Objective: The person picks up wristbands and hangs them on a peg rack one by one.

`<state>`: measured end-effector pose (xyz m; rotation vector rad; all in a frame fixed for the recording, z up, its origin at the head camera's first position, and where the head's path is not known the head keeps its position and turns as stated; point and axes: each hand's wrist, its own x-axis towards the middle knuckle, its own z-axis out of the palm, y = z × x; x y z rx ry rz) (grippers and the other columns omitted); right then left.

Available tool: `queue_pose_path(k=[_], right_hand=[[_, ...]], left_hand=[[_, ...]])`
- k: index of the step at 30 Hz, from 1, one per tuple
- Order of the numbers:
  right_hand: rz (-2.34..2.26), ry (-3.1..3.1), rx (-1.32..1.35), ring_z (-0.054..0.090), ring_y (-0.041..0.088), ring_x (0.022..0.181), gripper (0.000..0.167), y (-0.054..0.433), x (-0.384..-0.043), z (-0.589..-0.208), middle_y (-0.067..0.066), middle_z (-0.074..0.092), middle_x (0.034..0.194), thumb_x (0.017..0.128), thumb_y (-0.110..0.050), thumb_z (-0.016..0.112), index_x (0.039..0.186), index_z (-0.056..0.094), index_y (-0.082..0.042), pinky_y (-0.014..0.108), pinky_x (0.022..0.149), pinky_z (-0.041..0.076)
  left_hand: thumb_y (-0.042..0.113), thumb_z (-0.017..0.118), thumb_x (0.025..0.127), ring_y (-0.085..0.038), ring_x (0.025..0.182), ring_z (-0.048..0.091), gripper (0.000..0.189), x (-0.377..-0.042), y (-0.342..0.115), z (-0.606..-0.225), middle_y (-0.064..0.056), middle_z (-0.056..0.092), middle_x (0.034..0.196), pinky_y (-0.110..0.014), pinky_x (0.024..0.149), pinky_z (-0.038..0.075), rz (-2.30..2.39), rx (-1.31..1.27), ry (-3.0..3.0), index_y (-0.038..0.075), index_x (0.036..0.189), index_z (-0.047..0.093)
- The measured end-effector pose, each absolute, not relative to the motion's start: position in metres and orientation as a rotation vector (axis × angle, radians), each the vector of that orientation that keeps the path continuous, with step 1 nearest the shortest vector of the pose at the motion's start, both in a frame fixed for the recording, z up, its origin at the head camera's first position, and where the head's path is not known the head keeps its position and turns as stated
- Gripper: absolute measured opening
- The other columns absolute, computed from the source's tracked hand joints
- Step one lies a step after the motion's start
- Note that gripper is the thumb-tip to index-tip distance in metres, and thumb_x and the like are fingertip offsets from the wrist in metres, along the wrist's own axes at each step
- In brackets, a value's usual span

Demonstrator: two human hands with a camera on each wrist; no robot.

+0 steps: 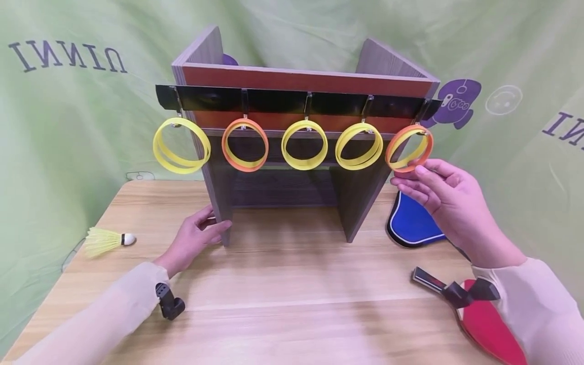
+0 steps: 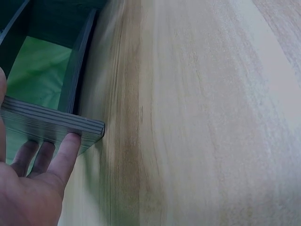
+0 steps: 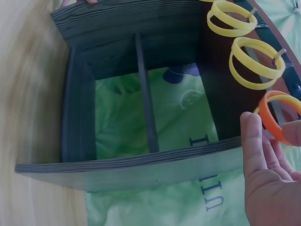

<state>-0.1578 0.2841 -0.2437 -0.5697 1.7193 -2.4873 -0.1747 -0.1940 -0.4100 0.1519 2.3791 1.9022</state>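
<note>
A grey wood-grain shelf unit (image 1: 219, 197) stands on the table, with a black strip (image 1: 274, 100) across its upper front. Several rings hang from metal hooks on that strip, among them a yellow ring (image 1: 304, 165) in the middle. My left hand (image 1: 196, 241) grips the lower front edge of the left side panel, fingers on its outer face, thumb toward the inside. At the far right end, my right hand (image 1: 456, 203) pinches the lower rim of an orange ring (image 3: 268, 117) that has a yellow one with it. Its upper part meets the hook.
A yellow shuttlecock (image 1: 107, 242) lies on the table at left. To the right are a blue paddle case (image 1: 415, 223) and a red table tennis paddle (image 1: 490, 324), partly under my right forearm. Green printed cloth (image 1: 68, 126) hangs behind.
</note>
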Motion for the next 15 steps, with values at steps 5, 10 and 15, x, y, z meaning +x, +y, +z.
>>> queue_pose_path(k=[5,10,15], right_hand=[[-2.368,1.882,-0.557,0.08,0.023,0.099,0.02,0.278,-0.152,-0.251,0.012,0.08,0.109,0.109,-0.003,0.049,0.12,0.065,0.001,0.03,0.091,0.064],[-2.09,2.241,-0.624,0.079,0.017,0.096,0.016,0.267,-0.14,-0.262,0.007,0.08,0.107,0.108,-0.004,0.054,0.117,0.067,0.0,0.026,0.087,0.065],[-1.599,2.758,-0.908,0.075,0.007,0.099,0.018,0.256,-0.129,-0.283,0.003,0.078,0.109,0.104,0.001,0.06,0.117,0.071,-0.004,0.017,0.086,0.062]], left_hand=[[0.034,0.071,0.101,-0.014,0.125,0.061,0.066,-0.169,-0.198,-0.411,-0.02,0.054,0.151,-0.025,0.093,0.063,1.858,0.136,2.428,0.018,0.159,0.044],[0.039,0.068,0.103,-0.035,0.135,0.058,0.063,-0.161,-0.203,-0.403,-0.017,0.057,0.151,-0.039,0.098,0.063,1.653,0.221,2.623,0.017,0.158,0.047],[0.034,0.067,0.103,-0.042,0.125,0.064,0.052,-0.147,-0.205,-0.386,-0.019,0.064,0.143,-0.049,0.09,0.065,1.389,0.358,3.01,0.009,0.147,0.058]])
